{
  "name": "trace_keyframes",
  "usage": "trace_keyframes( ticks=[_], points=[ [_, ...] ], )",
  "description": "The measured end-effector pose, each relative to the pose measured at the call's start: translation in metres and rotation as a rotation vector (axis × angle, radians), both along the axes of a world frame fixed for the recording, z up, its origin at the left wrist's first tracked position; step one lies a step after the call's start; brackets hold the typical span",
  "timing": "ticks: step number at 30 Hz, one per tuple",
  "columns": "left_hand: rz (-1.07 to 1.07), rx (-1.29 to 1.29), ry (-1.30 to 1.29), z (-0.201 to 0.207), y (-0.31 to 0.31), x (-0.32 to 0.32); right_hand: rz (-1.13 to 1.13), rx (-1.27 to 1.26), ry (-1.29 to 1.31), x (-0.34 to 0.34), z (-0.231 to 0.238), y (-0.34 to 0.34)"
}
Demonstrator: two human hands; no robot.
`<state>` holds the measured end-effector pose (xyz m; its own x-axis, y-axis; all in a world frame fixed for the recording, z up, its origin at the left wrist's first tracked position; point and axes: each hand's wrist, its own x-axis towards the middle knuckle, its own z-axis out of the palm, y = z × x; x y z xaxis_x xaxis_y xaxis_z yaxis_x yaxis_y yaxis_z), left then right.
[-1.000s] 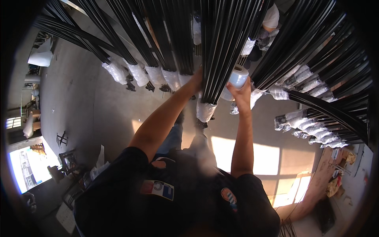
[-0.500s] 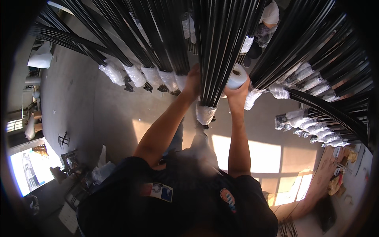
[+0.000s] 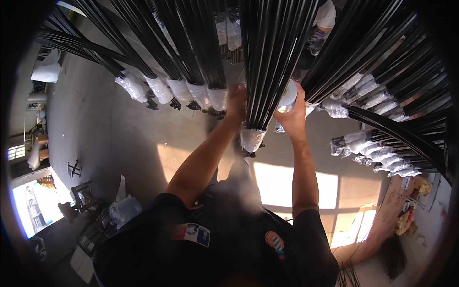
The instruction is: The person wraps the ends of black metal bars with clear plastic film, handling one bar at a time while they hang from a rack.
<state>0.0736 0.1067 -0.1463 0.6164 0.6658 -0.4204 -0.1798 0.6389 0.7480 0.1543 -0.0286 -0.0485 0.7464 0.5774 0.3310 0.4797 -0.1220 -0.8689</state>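
Note:
A bundle of long black rods (image 3: pixel 267 62) hangs down in front of me, its lower end wrapped in clear plastic film (image 3: pixel 253 139). Against the bundle's left side is my left hand (image 3: pixel 236 103), curled around its edge, with the fingertips out of sight behind the rods. On the right side, my right hand (image 3: pixel 294 115) grips a roll of stretch film (image 3: pixel 288 97), thumb and fingers spread around it. The roll sits close against the rods, and they cover part of it.
More black rod bundles with film-wrapped ends stand to the left (image 3: pixel 162 90) and right (image 3: pixel 363 91). Several wrapped ends (image 3: pixel 377 153) lie stacked further right. Beyond the bundles, part of another person (image 3: pixel 326 16) shows. A chair-like frame (image 3: pixel 86 239) stands at lower left.
The film roll has turned and slipped partly behind the rods, so its open core no longer shows. Both hands have lowered slightly, and my left hand is closer in against the bundle.

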Motion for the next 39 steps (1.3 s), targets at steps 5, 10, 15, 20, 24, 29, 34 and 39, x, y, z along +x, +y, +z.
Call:
trace_keyframes(
  ticks=[5,10,15,20,24,29,34,39],
  points=[
    [-0.082,0.059,-0.058,-0.007,0.010,-0.010,0.039,-0.046,0.301,0.015,0.013,-0.018],
    [0.097,-0.179,0.085,0.033,-0.011,-0.012,0.414,0.149,0.722,0.030,0.007,-0.057],
    [-0.048,-0.005,-0.220,0.044,-0.026,-0.065,0.361,0.346,1.041,-0.002,-0.013,-0.098],
    [-0.179,0.418,-0.075,0.055,-0.058,-0.104,0.410,0.459,1.051,-0.074,-0.002,-0.082],
    [-0.389,0.557,-0.086,0.095,-0.065,-0.133,0.307,0.410,0.690,-0.127,0.010,-0.070],
    [-0.538,0.564,-0.299,0.122,-0.070,-0.167,0.074,0.329,0.654,-0.165,0.045,-0.055],
    [-0.673,0.817,-0.100,0.136,-0.061,-0.171,0.099,0.135,0.413,-0.178,0.045,-0.064],
    [-0.481,0.951,-0.064,0.139,-0.076,-0.177,0.106,-0.090,0.286,-0.183,0.044,-0.079]
  ],
)
